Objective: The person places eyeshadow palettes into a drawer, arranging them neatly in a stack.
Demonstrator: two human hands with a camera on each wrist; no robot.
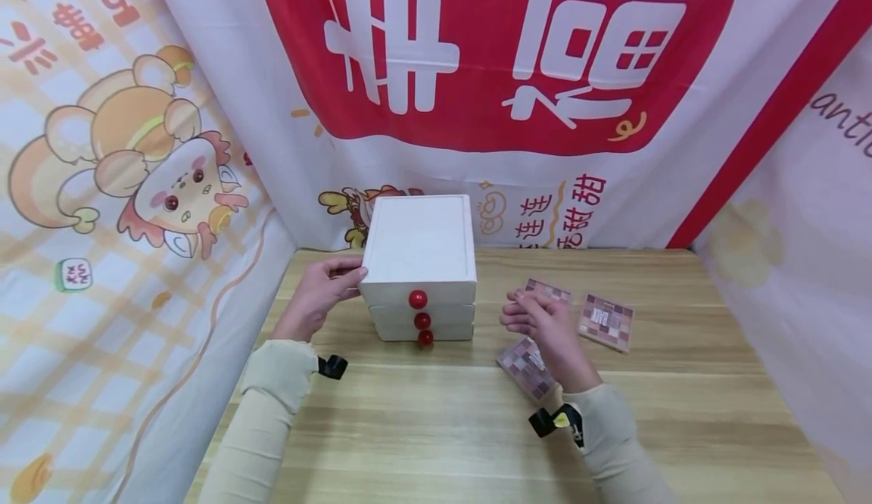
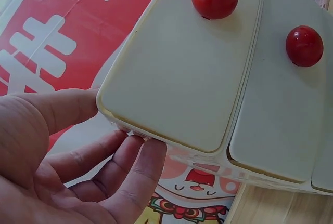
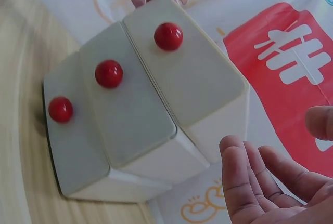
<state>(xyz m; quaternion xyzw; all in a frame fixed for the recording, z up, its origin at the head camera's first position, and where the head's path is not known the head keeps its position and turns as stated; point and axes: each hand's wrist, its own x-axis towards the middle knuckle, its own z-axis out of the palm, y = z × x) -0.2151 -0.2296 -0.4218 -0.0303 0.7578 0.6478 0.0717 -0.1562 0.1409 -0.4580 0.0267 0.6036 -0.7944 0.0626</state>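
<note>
A white chest [image 1: 424,238] with three stacked drawers stands on the table, each front bearing a round red knob [image 1: 418,299]. My left hand [image 1: 316,298] touches the chest's upper left side. In the left wrist view, the thumb meets the top edge beside the top drawer [image 2: 166,73], and the other fingers rest along its side. All three drawers look pushed in. To the right of the chest hovers my right hand [image 1: 543,330], holding nothing, fingers loosely bent. The right wrist view shows its fingers [image 3: 237,177] near the chest's side.
Three square eyeshadow-like palettes lie around the right hand: one in front [image 1: 523,371], one at the right [image 1: 608,322], and one behind [image 1: 550,289], partly hidden. Printed cloth [image 1: 613,186] hangs behind the wooden table [image 1: 436,428] and along both sides.
</note>
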